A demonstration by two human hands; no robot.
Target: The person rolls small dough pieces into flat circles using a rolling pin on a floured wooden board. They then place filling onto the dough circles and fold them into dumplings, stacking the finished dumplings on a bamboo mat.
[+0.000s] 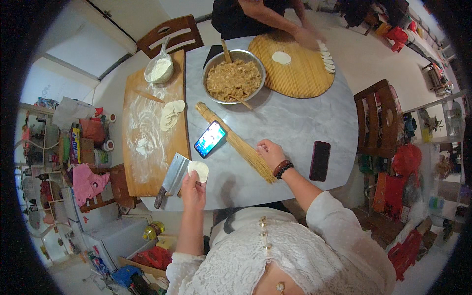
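My left hand (194, 191) pinches a round dumpling wrapper (199, 170) over the table's near edge. A cleaver (178, 173) lies beside that hand, partly on the floured wooden board (155, 177). My right hand (271, 153) is over the marble-look table with its fingers curled, right beside the bristles of a straw brush (247, 149); the fingertips are too unclear to tell whether they hold anything. A phone with a lit screen (210, 139) rests against the brush. Several wrappers (171, 115) overlap in a pile on the board, near a thin rolling pin (149, 96).
A metal bowl of filling (233, 77) stands at the table's far side with wooden utensils in it. Flour (161, 70) sits in a bagged bowl on the board. Across the table, a person's hand (309, 38) reaches over a round slatted tray (298, 79) holding dumplings (326, 59). A dark phone (319, 161) lies right.
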